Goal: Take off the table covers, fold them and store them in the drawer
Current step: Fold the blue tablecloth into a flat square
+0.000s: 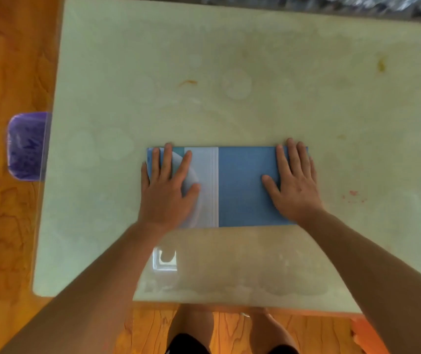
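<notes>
Here the folded cover (pixel 245 186) lies flat on the tabletop (pixel 230 72), a blue rectangle with a pale striped band and a pale curved patch toward its left end. Its long axis runs left to right across the person's front, short axis pointing away from the body. It sits near the tabletop's near edge, directly ahead of the body — both hands reach it equally, one at each end. Left hand (pixel 167 187) rests palm down on the left end, fingers straight and spread, little finger just off the cloth's left edge, thumb out toward the middle. Right hand (pixel 295 183) mirrors it on the right end, fingers straight and close together, fingertips at the far edge, thumb angled inward. Neither hand pinches or curls round anything; both seem to press the cloth flat. Judgement: another fold would likely bring one end over the other along the long axis — either hand could lead. No drawer in view. A purple bin (pixel 26 146) stands on the floor beside the tabletop's left edge.
</notes>
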